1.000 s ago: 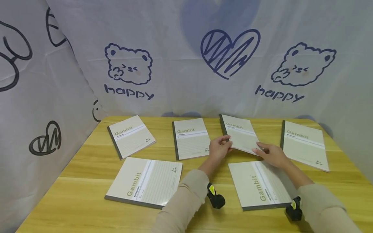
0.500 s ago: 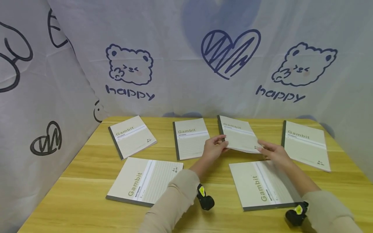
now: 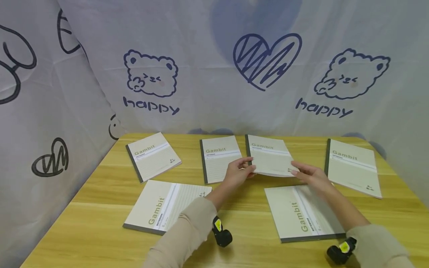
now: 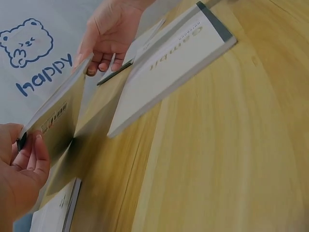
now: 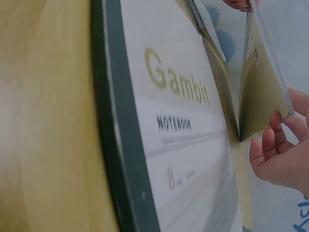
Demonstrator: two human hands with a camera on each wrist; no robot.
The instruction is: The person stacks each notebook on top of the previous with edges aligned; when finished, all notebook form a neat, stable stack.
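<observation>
Head view: my left hand (image 3: 237, 172) and right hand (image 3: 310, 174) are gripping the near corners of a beige, dark-spined Gambit notebook (image 3: 269, 159), its near edge lifting off the wooden table (image 3: 251, 212) toward the far edge; five matching notebooks are lying around it.

Left wrist view: my left hand (image 4: 21, 169) is pinching the notebook (image 4: 53, 118) at its spine corner.

Right wrist view: my right hand (image 5: 282, 152) is curling under the raised notebook (image 5: 260, 87).
</observation>
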